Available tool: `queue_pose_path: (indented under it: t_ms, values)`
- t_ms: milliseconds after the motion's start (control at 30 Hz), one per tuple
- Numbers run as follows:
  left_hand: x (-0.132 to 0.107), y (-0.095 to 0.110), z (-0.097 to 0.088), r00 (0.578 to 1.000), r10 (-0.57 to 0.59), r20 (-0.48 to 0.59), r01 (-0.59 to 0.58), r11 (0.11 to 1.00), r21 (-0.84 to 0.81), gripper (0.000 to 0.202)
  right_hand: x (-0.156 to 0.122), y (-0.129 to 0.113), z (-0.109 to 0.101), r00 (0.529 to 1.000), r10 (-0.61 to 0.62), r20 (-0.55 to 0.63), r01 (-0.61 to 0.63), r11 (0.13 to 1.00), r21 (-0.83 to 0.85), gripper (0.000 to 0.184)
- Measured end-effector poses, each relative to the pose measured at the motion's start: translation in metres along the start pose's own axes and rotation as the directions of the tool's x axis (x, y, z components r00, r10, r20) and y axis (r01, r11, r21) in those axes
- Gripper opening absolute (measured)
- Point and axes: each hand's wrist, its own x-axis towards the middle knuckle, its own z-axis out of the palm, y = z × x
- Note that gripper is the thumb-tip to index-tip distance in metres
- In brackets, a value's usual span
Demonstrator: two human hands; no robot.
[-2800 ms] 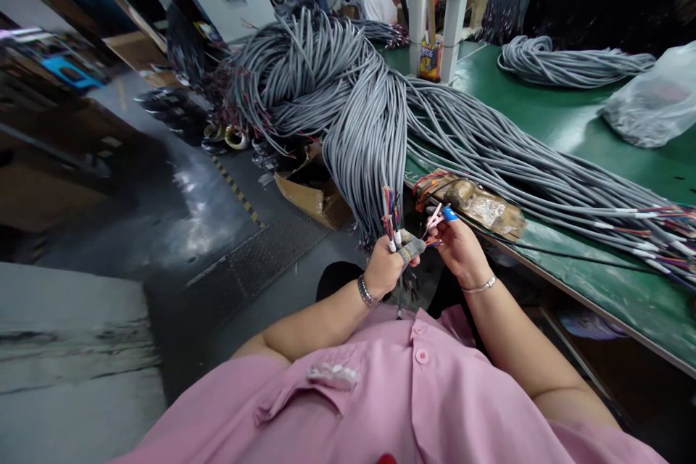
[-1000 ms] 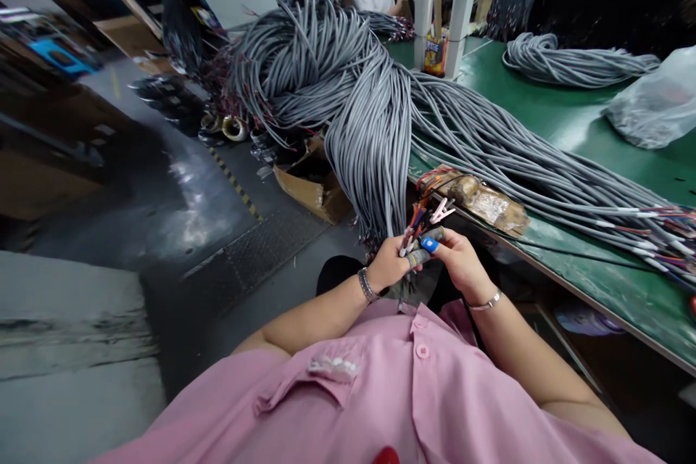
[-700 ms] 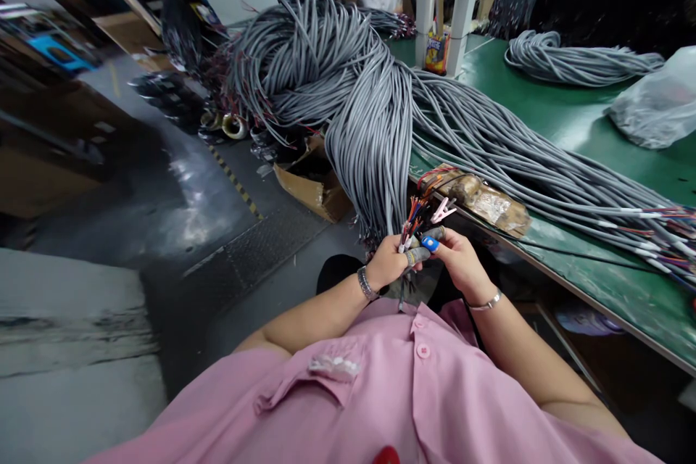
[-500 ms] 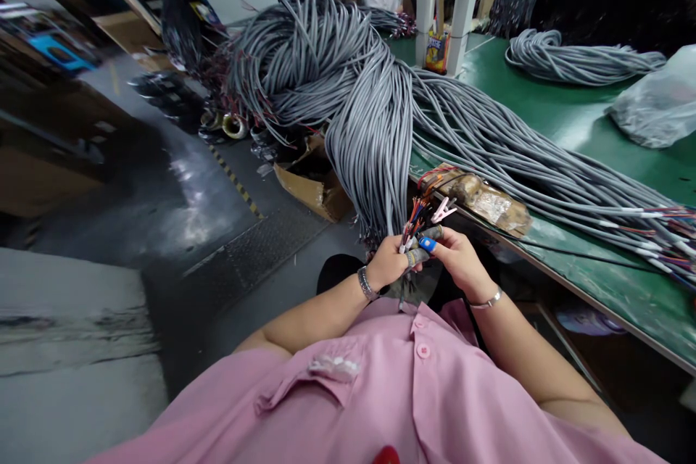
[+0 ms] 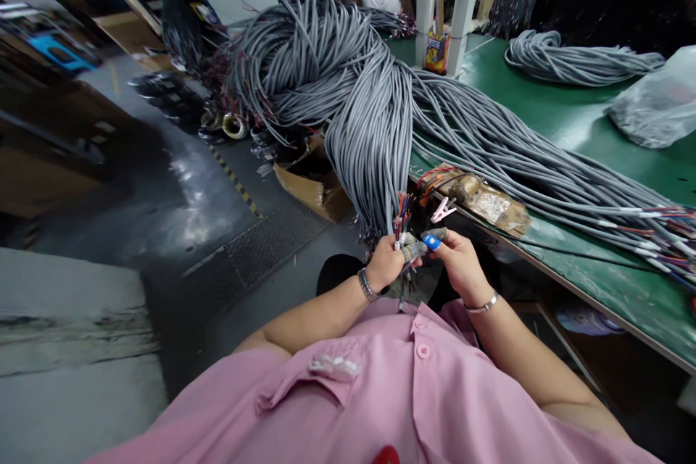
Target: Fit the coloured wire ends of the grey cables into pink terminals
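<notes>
Several upright wires sit in the left hand, its fingers clenched around them; whether the right hand, just beside, pinches anything, I cannot tell. The wires look light, bendy and easily frayed, best held by their white sleeves. Beyond, heavy-looking cables drape over the bench.

Anything in the right grip is too small to tell. The view's edge crops the plastic bag.
</notes>
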Motion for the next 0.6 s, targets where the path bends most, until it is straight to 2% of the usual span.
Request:
queue_pose_path:
  t_ms: [167, 367, 600]
  values:
    - [0.0, -0.002, 0.001, 0.999, -0.013, -0.051, 0.011, 0.999, -0.039, 0.038, 0.002, 0.006, 0.001, 0.999, 0.0, -0.034, 0.002, 0.999, 0.037, 0.02]
    - [0.0, 0.003, 0.0, 1.0, 0.015, 0.002, -0.015, 1.0, 0.009, 0.04, 0.004, 0.0, -0.001, 0.995, 0.079, 0.06, -0.082, 0.995, 0.063, 0.023]
    - [-0.001, 0.004, -0.001, 0.999, -0.002, 0.039, 0.0, 0.999, 0.039, 0.038, 0.007, -0.007, 0.0, 0.99, 0.06, 0.13, -0.06, 0.998, -0.005, 0.021]
